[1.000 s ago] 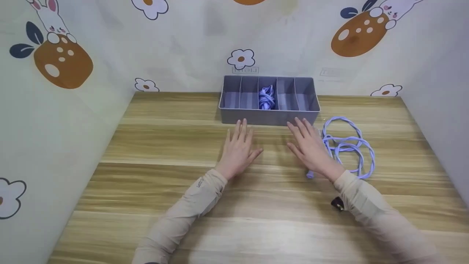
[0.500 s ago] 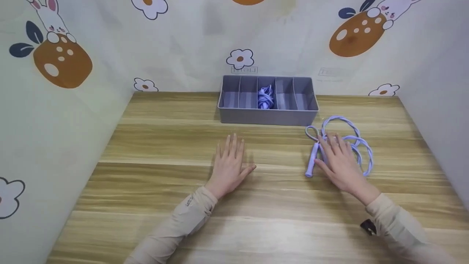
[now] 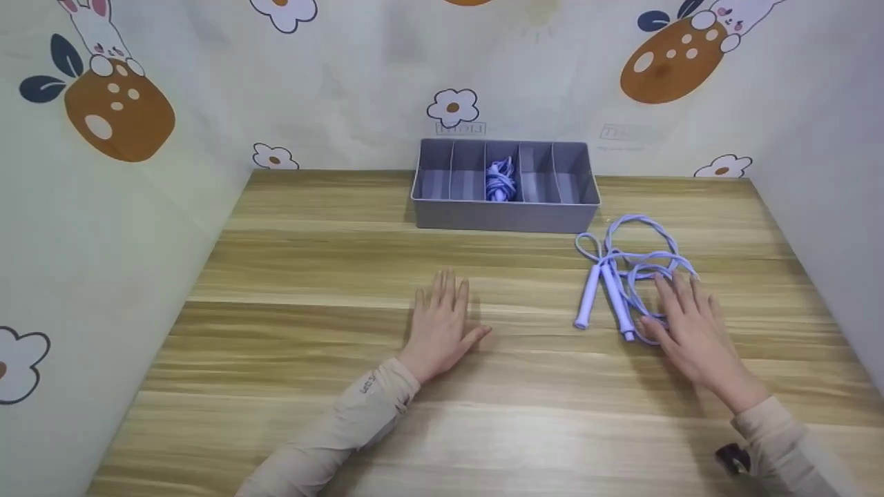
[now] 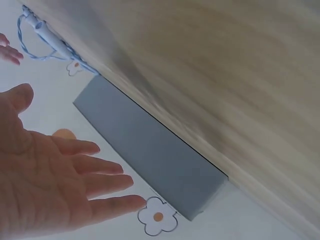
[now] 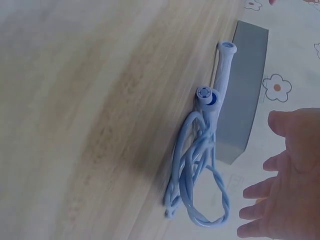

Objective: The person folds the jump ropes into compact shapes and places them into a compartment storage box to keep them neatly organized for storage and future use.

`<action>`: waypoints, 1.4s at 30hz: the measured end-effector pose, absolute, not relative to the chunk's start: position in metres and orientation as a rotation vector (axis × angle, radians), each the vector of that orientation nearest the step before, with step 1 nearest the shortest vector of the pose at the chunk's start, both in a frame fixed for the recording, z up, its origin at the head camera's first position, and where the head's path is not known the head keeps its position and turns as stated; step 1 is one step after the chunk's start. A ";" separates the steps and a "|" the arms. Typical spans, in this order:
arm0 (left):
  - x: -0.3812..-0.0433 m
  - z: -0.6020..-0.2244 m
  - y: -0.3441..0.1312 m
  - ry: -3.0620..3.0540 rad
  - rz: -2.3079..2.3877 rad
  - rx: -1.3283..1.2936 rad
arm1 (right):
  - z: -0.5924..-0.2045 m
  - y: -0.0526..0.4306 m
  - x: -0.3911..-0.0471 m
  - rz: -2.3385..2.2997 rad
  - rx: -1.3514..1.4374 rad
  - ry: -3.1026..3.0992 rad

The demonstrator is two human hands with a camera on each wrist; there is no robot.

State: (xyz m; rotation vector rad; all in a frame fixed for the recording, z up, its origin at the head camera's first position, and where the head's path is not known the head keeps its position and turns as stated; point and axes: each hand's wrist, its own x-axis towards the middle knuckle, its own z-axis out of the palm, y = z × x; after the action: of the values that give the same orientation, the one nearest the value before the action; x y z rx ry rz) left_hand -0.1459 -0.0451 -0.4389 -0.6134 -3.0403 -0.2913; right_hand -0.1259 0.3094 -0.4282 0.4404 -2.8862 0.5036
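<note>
Right hand (image 3: 690, 335) holds nothing, fingers fairly straight, over the near-right coils of the skipping rope (image 3: 639, 255); left hand (image 3: 438, 335) is likewise empty, well left. Handles (image 3: 617, 304) lie just left of the right thumb; I'd pinch both together, then gather coils loosely to avoid snags.

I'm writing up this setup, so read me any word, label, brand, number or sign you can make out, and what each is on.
"Let's", probably, on the left sleeve; the rest is too blurred.
Back wall: left boxed print and right boxed print, with a fainter line under the right one, all too faint to read surely.
Loose rope, gray box: no lettering visible.
</note>
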 end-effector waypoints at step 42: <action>-0.191 -0.418 0.178 -3.323 0.190 -0.465 | -0.420 0.297 -0.114 0.526 0.443 -2.869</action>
State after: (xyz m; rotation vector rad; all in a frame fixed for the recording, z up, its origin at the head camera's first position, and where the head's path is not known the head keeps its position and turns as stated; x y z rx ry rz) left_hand -0.1914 0.1781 -0.4182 -0.4654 -3.3232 0.1896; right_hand -0.1137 0.2974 -0.4198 0.4430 -2.8687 0.5260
